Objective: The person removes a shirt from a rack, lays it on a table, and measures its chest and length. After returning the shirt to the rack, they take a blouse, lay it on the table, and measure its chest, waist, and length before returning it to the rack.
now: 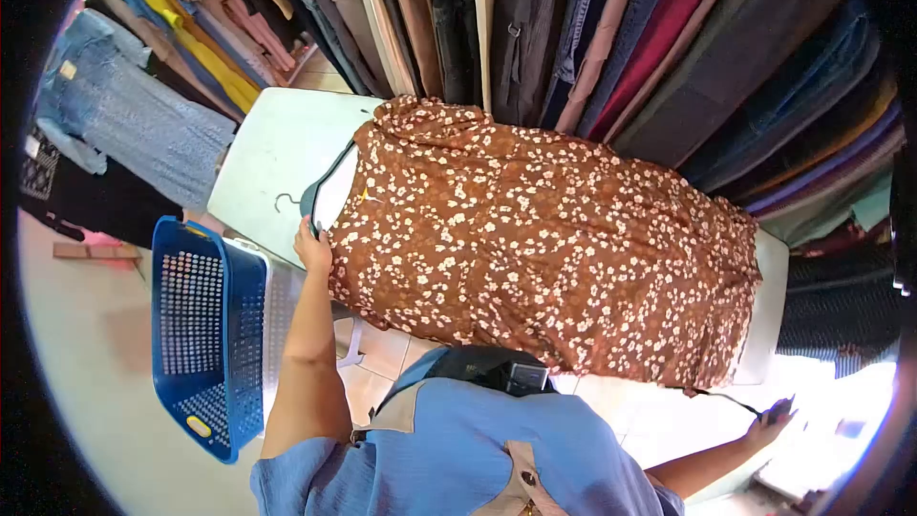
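Note:
A brown dress (544,239) with small white flowers lies spread over a white, dark-rimmed ironing board (334,193) on a pale table (272,148). My left hand (312,248) grips the dress's edge at the near-left end of the board, fingers curled over the rim. My right hand (772,422) is low at the right, off the table's end, closed on a small dark plug (780,410). A black cord (728,397) runs from the plug up under the dress. My blue shirt (458,449) fills the bottom middle.
A blue plastic basket (205,334) stands on the floor at my left, next to a white mesh one (283,296). Trousers and jeans (611,29) hang densely behind the table. Denim garments (115,105) hang at far left. A wire hanger hook (285,201) lies on the table.

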The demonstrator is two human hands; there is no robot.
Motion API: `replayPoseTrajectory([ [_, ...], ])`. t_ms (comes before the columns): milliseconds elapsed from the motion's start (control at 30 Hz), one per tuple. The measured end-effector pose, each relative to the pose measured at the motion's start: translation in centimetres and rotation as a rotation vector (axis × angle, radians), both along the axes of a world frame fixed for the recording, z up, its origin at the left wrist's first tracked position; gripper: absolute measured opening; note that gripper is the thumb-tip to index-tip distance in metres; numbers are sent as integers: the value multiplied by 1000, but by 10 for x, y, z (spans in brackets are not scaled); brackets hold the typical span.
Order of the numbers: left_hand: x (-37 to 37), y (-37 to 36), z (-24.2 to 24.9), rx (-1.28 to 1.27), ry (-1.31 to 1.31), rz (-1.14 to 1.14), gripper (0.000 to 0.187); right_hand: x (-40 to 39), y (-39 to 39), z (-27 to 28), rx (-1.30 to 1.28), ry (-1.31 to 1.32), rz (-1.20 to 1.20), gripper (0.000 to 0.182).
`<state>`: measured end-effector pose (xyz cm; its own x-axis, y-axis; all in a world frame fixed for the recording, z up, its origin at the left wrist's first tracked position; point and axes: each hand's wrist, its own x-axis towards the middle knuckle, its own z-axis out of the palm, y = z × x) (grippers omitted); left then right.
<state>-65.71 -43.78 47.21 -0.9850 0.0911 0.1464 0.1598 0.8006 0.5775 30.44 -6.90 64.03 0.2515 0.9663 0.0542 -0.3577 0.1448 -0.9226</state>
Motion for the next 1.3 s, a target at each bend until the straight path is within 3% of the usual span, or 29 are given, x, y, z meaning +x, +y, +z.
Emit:
replayPoseTrajectory([
  [33, 4, 8, 10, -215, 189, -97, 42, 14, -36, 17, 124, 9, 365, 42],
  [100, -4, 5, 9, -240, 182, -127, 36, -103, -74, 73, -138, -157, -459, 40],
  [133, -8, 5, 12, -215, 175, -121, 33, -60, -79, 37, 43, -776, -352, 41],
  [167, -12, 7, 9, -177, 169, -114, 30, -120, -98, 70, -247, -846, -250, 68],
  [200, -17, 8, 10, -137, 129, -115, 29, -96, -98, 21, 55, -1179, -145, 43],
  [233, -20, 10, 12, -97, 90, -108, 27, -140, -98, 17, -214, -567, -92, 50],
  [267, -10, 14, 21, -231, 228, -56, 29, -157, -97, -7, -170, -1038, 78, 54],
  [300, -4, 22, 26, -226, 223, -70, 29, -230, -102, 2, -107, -841, 236, 52],
  [333, 1, 31, 32, -198, 384, -106, 30, -274, -104, -15, -288, -278, 220, 44],
  [367, 6, 38, 41, -170, 547, -138, 30, -330, -113, -16, -174, -678, 207, 43],
  [400, 10, 44, 52, 165, 365, -486, 28, -375, -127, -11, -376, -369, 391, 41],
  [433, 63, 71, 116, 545, -532, -284, 26, -411, -136, -18, -480, -289, 412, 40],
  [467, 57, 73, 76, 476, -258, -750, 26, -449, -142, -13, -491, -219, 547, 37],
  [533, 106, 92, 105, 476, -803, -1074, 29, -510, -148, -11, -481, -149, 759, 32],
  [600, 142, 105, 106, 571, -1326, -1121, 39, -552, -150, -14, -411, -267, 903, 28],
  [667, 161, 116, 115, 615, -1614, -977, 35, -586, -151, -14, -273, -599, 1014, 29],
  [700, 164, 118, 114, 622, -1604, -964, 35, -598, -152, -28, 140, -830, 931, 30],
  [767, 163, 119, 105, 502, -1616, -827, 28, -618, -158, -29, 290, -992, 930, 28],
  [967, 140, 98, 84, 617, -1511, -553, 16, -656, -171, -43, 372, -1234, 961, 27],
  [1033, 123, 91, 83, 484, -1110, -747, 12, -658, -171, -52, 435, -1247, 982, 28],
  [1067, 108, 87, 76, 424, -761, -778, 10, -656, -169, -54, 359, -1279, 979, 27],
  [1133, 63, 75, 76, 231, -379, -663, 10, -647, -164, -62, 226, -1347, 951, 27],
  [1200, 18, 61, 50, 239, -389, -481, 12, -636, -155, -75, 204, -1396, 903, 28],
  [1233, 13, 60, 73, 165, -286, -450, 12, -634, -152, -79, 211, -1402, 900, 28],
  [1300, -2, 58, 69, 2, -131, -408, 12, -639, -151, -76, 201, -1406, 902, 27],
])
